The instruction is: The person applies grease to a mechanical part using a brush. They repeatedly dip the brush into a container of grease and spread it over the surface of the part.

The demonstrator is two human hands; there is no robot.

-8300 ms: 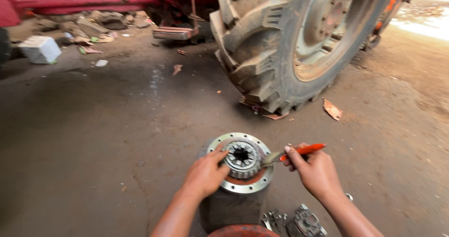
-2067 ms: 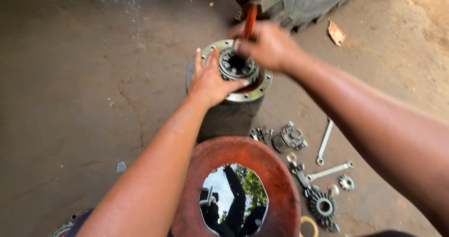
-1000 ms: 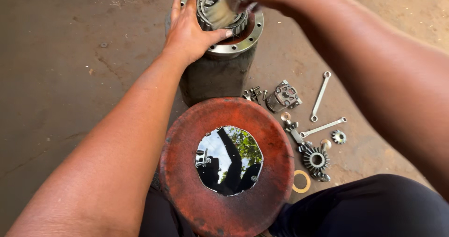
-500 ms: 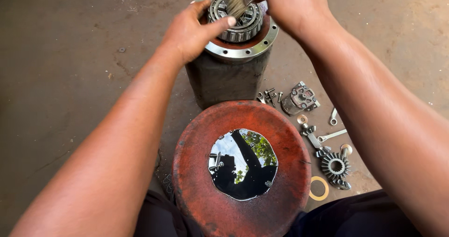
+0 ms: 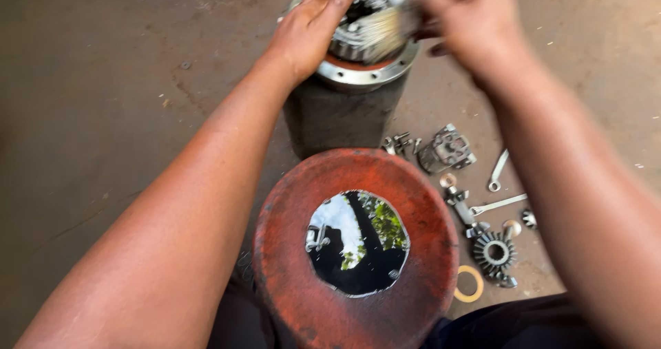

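Note:
A round metal housing with a silver flange (image 5: pixel 358 73) and a bearing inside stands upright on the dirt floor, near the top of the head view. My left hand (image 5: pixel 310 32) rests flat on its left rim, fingers over the bearing. My right hand (image 5: pixel 475 25) grips a paintbrush with an orange handle; its pale bristles (image 5: pixel 382 32) touch the bearing, blurred by motion. A rusty red drum (image 5: pixel 358 252) sits close in front of me, with dark liquid in its round opening that mirrors trees and sky.
Loose parts lie on the ground to the right: a bevel gear (image 5: pixel 494 251), two spanners (image 5: pixel 499 187), a small metal block (image 5: pixel 447 149), bolts and a thin yellow washer ring (image 5: pixel 469 285). Bare stained ground spreads to the left.
The view has tilted down from a tractor tyre to the housing and red drum. My right hand has swung the brush across the bearing while my left hand stays on the rim.

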